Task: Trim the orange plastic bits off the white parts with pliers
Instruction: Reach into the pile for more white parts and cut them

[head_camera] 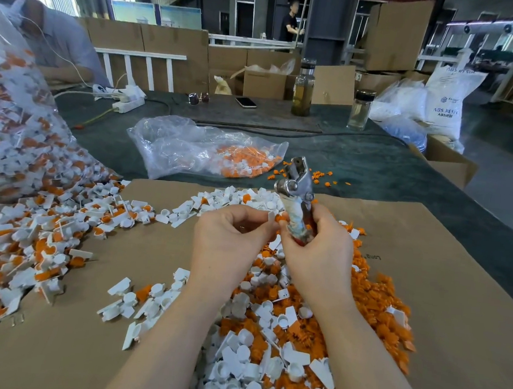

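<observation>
You're in a big workshop w/ dark pillars, stacked cartons (396,36) and windows at the back; one person stands far off, another sits at your left. The table has a dark green cover (360,166), and a brown cardboard sheet (445,291) lies over its near part, faint print near its right edge, too small to read. At right a white sack (447,102) reads "ABS RESIN". A large clear bag (9,129) of orange-and-white parts leans at left; a smaller bag (203,149) lies flat beyond the sheet. Farther back: two bottles (303,88), a power strip (126,104), a phone (245,102), sunglasses (198,98). Untrimmed parts (42,247) spill across the sheet's left; trimmed white parts (252,370) and orange bits (383,326) heap under your arms. Your right hand (318,252) is wrapped round the pliers (296,188) grips, steel head pointing up and away; can't tell if its jaws are shut. Your left hand (229,238) pinches one white part (271,216) btwn thumb and fingertips, just beside the pliers' handles, its orange bit touching your right thumb.
</observation>
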`<state>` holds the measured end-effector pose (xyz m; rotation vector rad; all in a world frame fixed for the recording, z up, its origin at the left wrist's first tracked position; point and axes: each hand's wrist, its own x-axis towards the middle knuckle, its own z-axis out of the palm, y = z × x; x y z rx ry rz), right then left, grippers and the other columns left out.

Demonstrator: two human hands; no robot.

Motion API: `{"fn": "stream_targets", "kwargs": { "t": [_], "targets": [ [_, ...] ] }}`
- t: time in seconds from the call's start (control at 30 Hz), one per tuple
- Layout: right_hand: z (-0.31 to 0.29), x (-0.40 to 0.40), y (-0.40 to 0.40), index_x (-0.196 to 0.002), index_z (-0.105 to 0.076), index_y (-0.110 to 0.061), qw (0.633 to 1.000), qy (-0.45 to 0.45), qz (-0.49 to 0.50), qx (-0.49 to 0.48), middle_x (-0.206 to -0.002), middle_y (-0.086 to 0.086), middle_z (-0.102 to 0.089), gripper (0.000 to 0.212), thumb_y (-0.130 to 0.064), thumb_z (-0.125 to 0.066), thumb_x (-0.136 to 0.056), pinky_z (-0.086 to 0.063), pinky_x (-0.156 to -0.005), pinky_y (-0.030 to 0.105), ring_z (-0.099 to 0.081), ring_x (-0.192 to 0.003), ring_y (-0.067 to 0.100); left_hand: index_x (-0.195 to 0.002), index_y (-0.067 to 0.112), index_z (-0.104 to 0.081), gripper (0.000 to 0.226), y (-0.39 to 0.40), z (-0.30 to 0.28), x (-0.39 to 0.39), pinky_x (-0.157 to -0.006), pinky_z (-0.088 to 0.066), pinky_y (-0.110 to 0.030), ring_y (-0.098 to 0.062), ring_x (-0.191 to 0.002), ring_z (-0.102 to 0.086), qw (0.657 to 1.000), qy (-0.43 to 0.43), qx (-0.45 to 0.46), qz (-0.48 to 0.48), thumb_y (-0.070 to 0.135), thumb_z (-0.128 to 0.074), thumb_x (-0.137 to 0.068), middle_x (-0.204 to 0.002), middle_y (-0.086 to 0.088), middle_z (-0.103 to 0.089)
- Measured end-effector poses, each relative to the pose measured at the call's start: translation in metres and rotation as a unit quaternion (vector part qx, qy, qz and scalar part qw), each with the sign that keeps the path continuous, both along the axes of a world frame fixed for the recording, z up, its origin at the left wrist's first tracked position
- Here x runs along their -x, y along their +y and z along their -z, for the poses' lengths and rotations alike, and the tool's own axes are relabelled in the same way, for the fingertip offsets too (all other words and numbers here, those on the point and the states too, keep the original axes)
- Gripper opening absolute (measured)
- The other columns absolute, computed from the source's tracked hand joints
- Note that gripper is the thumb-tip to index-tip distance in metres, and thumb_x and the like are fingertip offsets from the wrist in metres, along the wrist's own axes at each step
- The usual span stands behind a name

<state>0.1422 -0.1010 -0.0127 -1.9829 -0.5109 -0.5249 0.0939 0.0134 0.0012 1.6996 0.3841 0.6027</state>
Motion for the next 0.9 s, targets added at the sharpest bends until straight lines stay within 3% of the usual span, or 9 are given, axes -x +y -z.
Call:
{"fn": "stream_targets", "kwargs": {
  "t": [0.37,0.53,0.73,0.9],
  "targets": [
    [-0.0016,-0.0020,-0.0016,-0.082,-0.053,-0.035,1.000,0.010,-0.010,0.011,-0.069,-0.019,-0.057,0.025,-0.020,-0.072,-0.085,-0.043,-0.056,0.018,-0.058,-0.068,0.003,-0.074,0.034,-0.075,0.015,0.0008,0.0012,-0.0011,-0.056,-0.049,-0.009,0.002,-0.066,-0.067,0.998,0.005,-0.068,0.010,0.022,-0.082,-0.079,-0.069,0.019,-0.072],
    [-0.0025,-0.0033,-0.0023,-0.080,-0.054,-0.031,0.999,0.016,-0.024,0.019,-0.071,-0.014,-0.059,0.021,-0.019,-0.071,-0.085,-0.050,-0.056,0.030,-0.058,-0.066,0.009,-0.077,0.032,-0.076,0.010,0.0008,0.0036,-0.0033,-0.061,-0.053,-0.013,0.000,-0.070,-0.069,0.998,0.007,-0.067,0.000,0.024,-0.083,-0.080,-0.072,0.019,-0.073],
    [-0.0040,-0.0013,-0.0029,-0.072,-0.046,-0.038,0.999,0.018,-0.033,0.030,-0.064,-0.015,-0.054,0.034,-0.016,-0.070,-0.082,-0.035,-0.051,0.014,-0.055,-0.070,0.003,-0.071,0.034,-0.074,0.013,0.0004,0.0045,-0.0043,-0.063,-0.055,-0.020,0.001,-0.067,-0.068,0.998,0.005,-0.063,-0.019,0.029,-0.083,-0.078,-0.069,0.020,-0.072],
    [-0.0038,-0.0030,-0.0029,-0.079,-0.053,-0.036,0.996,0.050,-0.067,0.023,-0.067,-0.014,-0.057,0.024,-0.018,-0.068,-0.085,-0.038,-0.053,0.013,-0.056,-0.066,0.002,-0.068,0.035,-0.071,0.015,-0.0008,0.0039,-0.0047,-0.056,-0.048,-0.017,0.002,-0.062,-0.063,0.997,0.012,-0.064,-0.048,0.035,-0.083,-0.077,-0.066,0.023,-0.069]
  ]
}}
